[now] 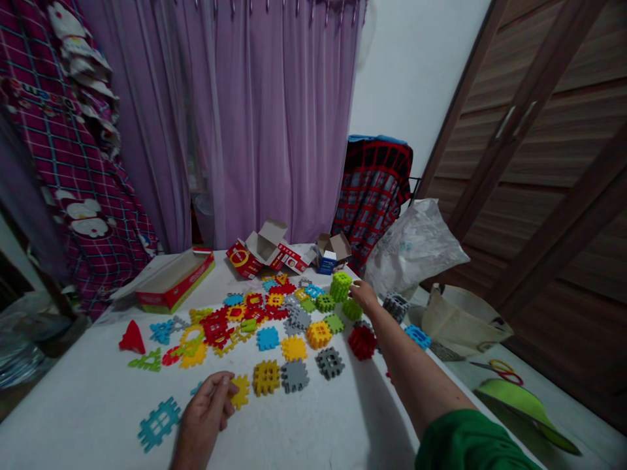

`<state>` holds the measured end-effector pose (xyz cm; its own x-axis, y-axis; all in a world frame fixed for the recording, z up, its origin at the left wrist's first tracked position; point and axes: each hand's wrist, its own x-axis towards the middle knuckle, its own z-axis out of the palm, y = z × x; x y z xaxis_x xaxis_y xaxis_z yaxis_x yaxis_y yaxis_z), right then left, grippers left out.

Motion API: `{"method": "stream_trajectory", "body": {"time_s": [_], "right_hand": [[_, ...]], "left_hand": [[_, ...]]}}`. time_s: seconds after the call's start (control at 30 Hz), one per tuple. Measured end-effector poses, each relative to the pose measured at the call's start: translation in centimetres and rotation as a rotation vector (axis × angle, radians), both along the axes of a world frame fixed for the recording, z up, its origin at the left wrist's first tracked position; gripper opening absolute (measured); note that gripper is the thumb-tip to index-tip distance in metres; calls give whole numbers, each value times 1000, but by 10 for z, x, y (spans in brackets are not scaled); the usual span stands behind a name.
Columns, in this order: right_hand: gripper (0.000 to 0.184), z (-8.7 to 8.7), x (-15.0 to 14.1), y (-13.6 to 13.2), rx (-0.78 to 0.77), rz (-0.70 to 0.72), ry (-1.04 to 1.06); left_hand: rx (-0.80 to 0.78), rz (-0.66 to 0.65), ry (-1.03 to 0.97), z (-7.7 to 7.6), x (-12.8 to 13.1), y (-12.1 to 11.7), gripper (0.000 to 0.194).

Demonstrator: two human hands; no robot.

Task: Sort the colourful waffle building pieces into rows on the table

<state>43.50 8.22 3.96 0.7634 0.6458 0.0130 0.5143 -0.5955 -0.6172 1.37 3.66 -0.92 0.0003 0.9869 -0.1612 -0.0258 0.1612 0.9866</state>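
My left hand (204, 410) lies at the near edge of the pile, fingers curled, with its fingertips against a yellow waffle-shaped plastic tile (240, 391). A teal tile (158, 424) sits to its left. My right hand (364, 296) reaches across to the far side, right beside a lime green stack of interlocking tiles (341, 286) and a lime green tile cluster (352, 309). A red tile cube (362, 343) stands below that hand. Many loose tiles in several colours (245, 320) spread over the white table (83, 418). Whether either hand grips anything is hard to see.
Opened red-and-white cardboard boxes (264, 248) stand at the table's far edge, with a box lid (174, 281) at the left. A white plastic bag (414, 248) lies beyond my right hand. Below the table's right edge are a beige cloth bag (460, 320), scissors (502, 372) and a green cap (524, 408).
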Motion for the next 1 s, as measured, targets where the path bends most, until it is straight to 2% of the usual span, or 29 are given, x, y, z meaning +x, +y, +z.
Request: {"method": "stream_trajectory", "body": {"time_s": [0.07, 0.23, 0.33, 0.53, 0.77, 1.0], "right_hand": [[39, 2, -3, 0, -23, -24, -30], [79, 5, -14, 4, -37, -43, -138], [89, 5, -20, 10, -41, -26, -184], [91, 4, -25, 19, -79, -17, -207], [89, 4, -26, 18, -123, -38, -196], [86, 5, -27, 18, -136, -26, -198]], "left_hand": [[9, -4, 10, 0, 0, 0, 80], [23, -8, 13, 0, 0, -1, 80], [23, -10, 22, -1, 0, -1, 79], [10, -9, 38, -6, -1, 0, 79], [38, -20, 40, -19, -3, 2, 74], [18, -6, 29, -8, -1, 0, 79]]}}
